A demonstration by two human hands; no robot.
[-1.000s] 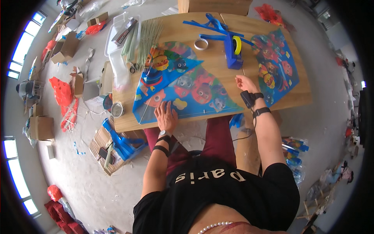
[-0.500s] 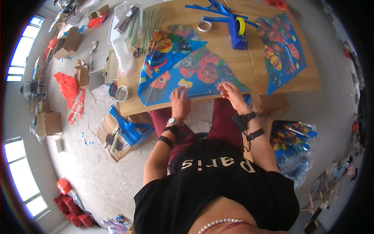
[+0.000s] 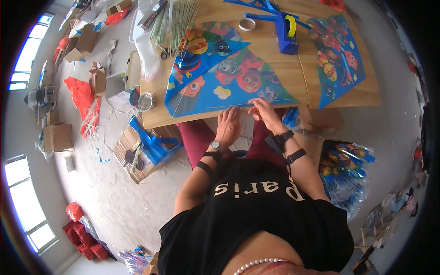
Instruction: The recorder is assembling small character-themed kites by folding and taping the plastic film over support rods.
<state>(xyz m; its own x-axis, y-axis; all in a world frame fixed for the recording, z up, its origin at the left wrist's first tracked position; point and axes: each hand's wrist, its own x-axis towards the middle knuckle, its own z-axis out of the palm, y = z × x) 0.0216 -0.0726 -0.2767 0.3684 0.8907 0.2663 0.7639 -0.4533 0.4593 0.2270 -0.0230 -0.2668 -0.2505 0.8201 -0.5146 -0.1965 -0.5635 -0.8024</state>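
A blue printed kite-like sheet (image 3: 201,103) with cartoon figures lies on the wooden table in front of me, one part folded over at its left. Along its near edge runs a thin pale rod (image 3: 275,101); another slants across its left corner. My left hand (image 3: 229,126) rests at the near edge of the sheet, fingers stretched forward and nothing visible in them. Just to its right, my right hand (image 3: 266,113) hovers over that edge, its fingers bent and drawn together. Whatever these fingers hold, if anything, is too small to make out.
A blue tape dispenser (image 3: 287,39), a tape roll (image 3: 247,24) and blue strips (image 3: 256,5) sit at the back. Bundled thin sticks (image 3: 183,20) lie at far left. A second printed sheet (image 3: 337,59) is at right, a glass jar (image 3: 146,101) at the left edge.
My left hand has moved right and nearer to me, off the sheet's middle toward its edge. My right hand has shifted slightly left and down. The view has shifted a little.
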